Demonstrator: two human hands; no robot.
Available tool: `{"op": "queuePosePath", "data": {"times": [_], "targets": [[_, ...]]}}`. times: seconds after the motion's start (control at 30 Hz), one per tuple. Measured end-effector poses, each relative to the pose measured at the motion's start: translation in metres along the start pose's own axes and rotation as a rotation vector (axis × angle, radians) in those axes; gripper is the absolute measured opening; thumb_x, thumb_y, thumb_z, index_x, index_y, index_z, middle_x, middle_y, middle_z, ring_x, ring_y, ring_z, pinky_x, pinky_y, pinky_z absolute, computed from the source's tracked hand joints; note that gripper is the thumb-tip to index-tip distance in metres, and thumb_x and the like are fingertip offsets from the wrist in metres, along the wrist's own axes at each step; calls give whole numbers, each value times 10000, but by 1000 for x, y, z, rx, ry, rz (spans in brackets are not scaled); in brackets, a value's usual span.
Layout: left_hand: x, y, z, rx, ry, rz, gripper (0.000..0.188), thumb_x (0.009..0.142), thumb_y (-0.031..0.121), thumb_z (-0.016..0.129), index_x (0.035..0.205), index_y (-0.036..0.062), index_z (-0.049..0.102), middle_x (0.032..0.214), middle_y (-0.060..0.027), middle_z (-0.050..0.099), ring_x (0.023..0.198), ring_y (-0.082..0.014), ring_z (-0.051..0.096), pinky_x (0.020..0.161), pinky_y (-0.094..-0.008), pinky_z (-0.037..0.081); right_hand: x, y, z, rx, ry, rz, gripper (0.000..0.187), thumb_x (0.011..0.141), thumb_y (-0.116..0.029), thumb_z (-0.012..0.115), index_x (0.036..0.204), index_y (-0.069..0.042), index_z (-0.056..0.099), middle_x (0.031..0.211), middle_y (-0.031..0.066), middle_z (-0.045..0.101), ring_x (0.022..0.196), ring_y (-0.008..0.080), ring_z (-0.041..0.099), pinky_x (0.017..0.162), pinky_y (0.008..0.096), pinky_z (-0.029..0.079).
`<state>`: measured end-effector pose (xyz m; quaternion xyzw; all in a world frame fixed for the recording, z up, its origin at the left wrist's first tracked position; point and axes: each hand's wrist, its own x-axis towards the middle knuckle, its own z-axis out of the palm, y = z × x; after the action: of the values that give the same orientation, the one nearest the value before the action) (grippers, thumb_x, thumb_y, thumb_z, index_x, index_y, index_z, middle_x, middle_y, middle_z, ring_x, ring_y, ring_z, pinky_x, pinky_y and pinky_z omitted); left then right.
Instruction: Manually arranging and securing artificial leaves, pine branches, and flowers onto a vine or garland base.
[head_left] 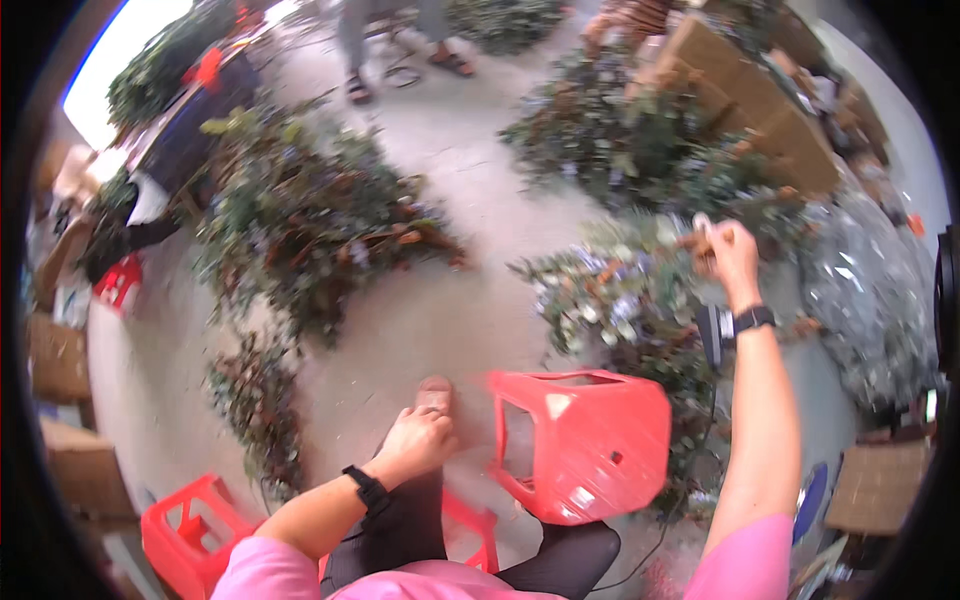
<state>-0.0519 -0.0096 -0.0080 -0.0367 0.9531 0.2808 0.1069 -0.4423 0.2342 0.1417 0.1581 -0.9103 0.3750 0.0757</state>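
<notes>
A leafy flower spray (610, 295) with pale lilac-blue flowers lies toward the floor's right side, its right end at the right hand (735, 258). That hand's fingers are bent in together; blur makes it impossible to tell whether they clamp the stems. The left hand (418, 440) is over the person's dark-clad leg, fingers loosely curled, palm hidden, so I cannot tell whether it grips anything.

Just nearer than the spray, a red plastic stool (610, 440) is beside the person's right knee. Another red stool (195, 530) is at the floor's near left corner.

The pale floor (470, 190) carries a large foliage heap (320, 220) on its left side, with a smaller foliage bunch (255, 410) nearer. Another dark-green heap (640, 130) spreads along the far right, against a big cardboard sheet (745, 105). Clear plastic wrapping (865, 300) bulges at the right edge; brown cartons (85, 465) line the left edge. Beyond, at the far edge, are another person's sandalled feet (452, 64).
</notes>
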Motion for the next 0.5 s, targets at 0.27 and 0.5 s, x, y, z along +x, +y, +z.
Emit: {"op": "queuePosePath", "data": {"times": [0.27, 0.5], "targets": [[8, -5, 4, -129, 16, -15, 153, 708, 218, 545, 712, 66, 559, 730, -103, 551, 806, -272, 529, 694, -400, 410, -15, 102, 60, -3, -89, 166, 150, 819, -112, 489, 921, -42, 404, 601, 57, 507, 452, 123, 485, 385, 251, 397], [13, -5, 12, -119, 89, 14, 175, 684, 205, 542, 648, 37, 507, 686, -116, 542, 769, -275, 525, 695, -392, 410, -35, 100, 38, -328, -194, 169, 442, 810, -221, 517, 1162, 6, 376, 973, 178, 538, 909, 272, 524, 815, 348, 392]]}}
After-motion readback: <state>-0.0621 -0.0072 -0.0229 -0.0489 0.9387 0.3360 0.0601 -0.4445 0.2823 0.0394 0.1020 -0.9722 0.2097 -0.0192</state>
